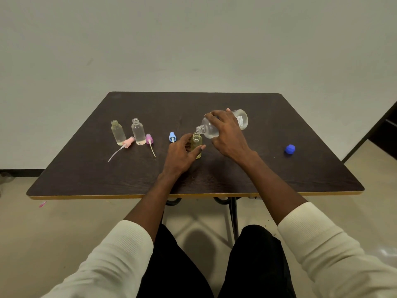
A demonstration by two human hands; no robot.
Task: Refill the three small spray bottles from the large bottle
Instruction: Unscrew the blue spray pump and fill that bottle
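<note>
The right hand [227,134] is gripping the tipped large bottle [223,125], its mouth just above the yellowish small bottle [197,145] which the left hand [182,154] is pinching at table [300,173] centre. Two uncapped bottles are standing at ten o'clock; bare tabletop is lying at six.

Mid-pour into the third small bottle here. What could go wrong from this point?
1. The large bottle, tilted in the right hand, has its mouth beside the small bottle opening rather than clearly over it, so liquid may spill onto the table.
2. The left hand holds that bottle only loosely; a nudge could tip it.
3. The two open bottles on the left stand uncapped and could be knocked.
</note>
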